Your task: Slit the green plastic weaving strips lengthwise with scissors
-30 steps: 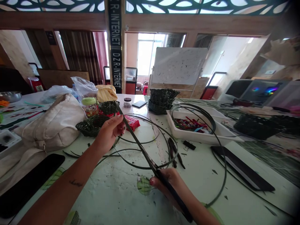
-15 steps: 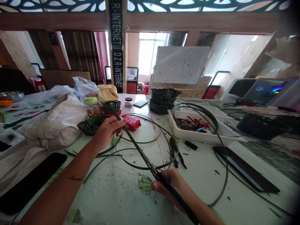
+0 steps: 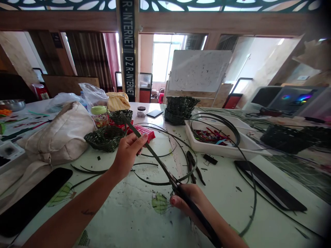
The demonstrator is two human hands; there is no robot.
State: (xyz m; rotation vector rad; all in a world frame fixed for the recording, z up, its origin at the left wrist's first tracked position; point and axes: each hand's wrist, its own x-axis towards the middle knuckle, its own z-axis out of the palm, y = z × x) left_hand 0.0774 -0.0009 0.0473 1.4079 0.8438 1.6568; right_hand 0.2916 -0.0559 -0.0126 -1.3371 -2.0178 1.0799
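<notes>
My left hand [image 3: 128, 151] pinches a long, dark green flat strip [image 3: 155, 155] between thumb and fingers, and one end sticks out past them up to the left. My right hand [image 3: 193, 199] is wrapped round scissors [image 3: 174, 182] with black handles. Their blades lie along the strip and point toward my left hand; whether they cut into it is too fine to tell. More loops of similar strip [image 3: 152, 184] curl on the table beneath. Just beyond my left hand lie a red packet [image 3: 148, 132] and a dark green woven basket [image 3: 104, 138].
Dark pliers [image 3: 194, 168] and a black binder clip [image 3: 210, 159] lie right of centre. Behind them, a white tray [image 3: 204, 150] holds colourful bits under coiled strip. Stacked woven baskets [image 3: 181, 110] stand at the back. A white bag [image 3: 59, 137] and black phone [image 3: 36, 201] are left.
My left hand has moved right and slightly down, closer to the scissors, still pinching the strip. My right hand and the scissors have shifted slightly right.
</notes>
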